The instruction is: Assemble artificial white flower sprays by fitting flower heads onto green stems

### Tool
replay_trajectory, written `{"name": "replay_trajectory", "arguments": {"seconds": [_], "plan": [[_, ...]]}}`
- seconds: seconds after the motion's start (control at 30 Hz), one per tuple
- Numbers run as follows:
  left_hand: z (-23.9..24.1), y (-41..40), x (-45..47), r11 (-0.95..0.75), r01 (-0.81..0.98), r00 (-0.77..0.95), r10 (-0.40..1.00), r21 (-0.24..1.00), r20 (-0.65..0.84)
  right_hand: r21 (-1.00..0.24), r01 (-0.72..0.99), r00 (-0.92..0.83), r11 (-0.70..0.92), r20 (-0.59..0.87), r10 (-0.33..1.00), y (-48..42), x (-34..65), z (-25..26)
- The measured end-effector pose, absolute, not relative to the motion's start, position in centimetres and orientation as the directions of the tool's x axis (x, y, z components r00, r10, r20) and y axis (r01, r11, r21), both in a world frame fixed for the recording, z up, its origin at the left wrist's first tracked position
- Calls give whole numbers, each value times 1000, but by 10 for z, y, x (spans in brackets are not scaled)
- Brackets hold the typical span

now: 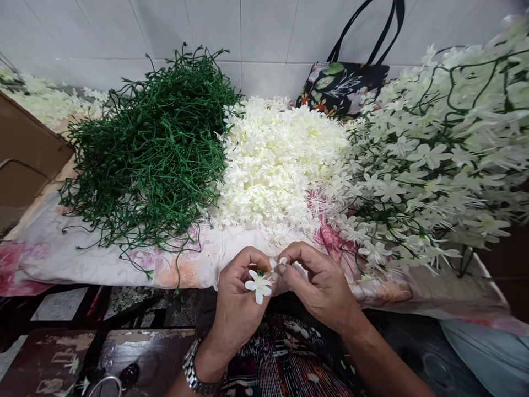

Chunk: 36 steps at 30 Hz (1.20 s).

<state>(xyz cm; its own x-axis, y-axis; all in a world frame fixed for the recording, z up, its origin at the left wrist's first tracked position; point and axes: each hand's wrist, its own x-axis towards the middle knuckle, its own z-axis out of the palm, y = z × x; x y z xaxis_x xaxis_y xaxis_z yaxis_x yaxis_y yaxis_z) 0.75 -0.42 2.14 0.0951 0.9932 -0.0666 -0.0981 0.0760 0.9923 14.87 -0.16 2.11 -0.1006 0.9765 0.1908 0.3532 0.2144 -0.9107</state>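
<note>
My left hand [243, 292] is closed at the table's front edge, with a white artificial flower [259, 285] showing at its fingers and a bit of green stem behind the petals. Close beside it, my right hand [316, 281] pinches another small white flower [281, 262] between thumb and forefinger. The fingertips of both hands nearly meet there; most of the stem is hidden. Beyond the hands lies a heap of loose white flower heads [281, 160]. To its left is a tangled pile of green plastic stems [161, 143].
Assembled white flower sprays [430, 165] are piled high on the right. A floral-print cloth [103, 253] covers the table. A black floral bag [343, 85] leans on the tiled wall [264, 33]. A cardboard box [28, 149] stands at left, and a brown stool [144, 358] below.
</note>
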Motion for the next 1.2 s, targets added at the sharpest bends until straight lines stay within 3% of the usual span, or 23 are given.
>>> {"name": "replay_trajectory", "arguments": {"seconds": [0.13, 0.27, 0.4, 0.5, 0.57, 0.63, 0.73, 0.83, 1.0, 1.2], "plan": [[20, -7, 2, 127, -170, 144, 984, 977, -103, -905, 389, -79, 171, 152, 985, -3, 148, 19], [19, -6, -1, 181, -263, 37, 983, 948, -178, -941, 318, -88, 114, 91, 992, -2, 149, 17], [18, -3, 2, 216, -205, 113, 974, 955, -196, -948, 291, -133, 130, 95, 987, -3, 148, 17], [15, -1, 4, 215, -155, 69, 976, 964, -207, -925, 331, -159, 189, 142, 977, -5, 149, 19], [12, 0, 5, 228, -171, 28, 974, 959, -226, -858, 427, -152, 285, 242, 958, -5, 153, 19], [11, 1, 4, 244, -211, -8, 968, 947, -251, -704, 608, -90, 368, 399, 912, -1, 159, 16], [11, 3, 2, 268, -239, -35, 958, 933, -284, -429, 855, -13, 292, 544, 839, 6, 167, 6], [12, 4, 3, 318, -252, -8, 944, 914, -330, -279, 937, -36, 210, 519, 854, 12, 167, -2], [13, 8, 5, 344, -240, 12, 936, 908, -352, -338, 892, -130, 300, 444, 886, 11, 160, 1], [11, 9, 3, 318, -228, 28, 947, 920, -320, -348, 853, -126, 389, 587, 800, 11, 174, 14]]}}
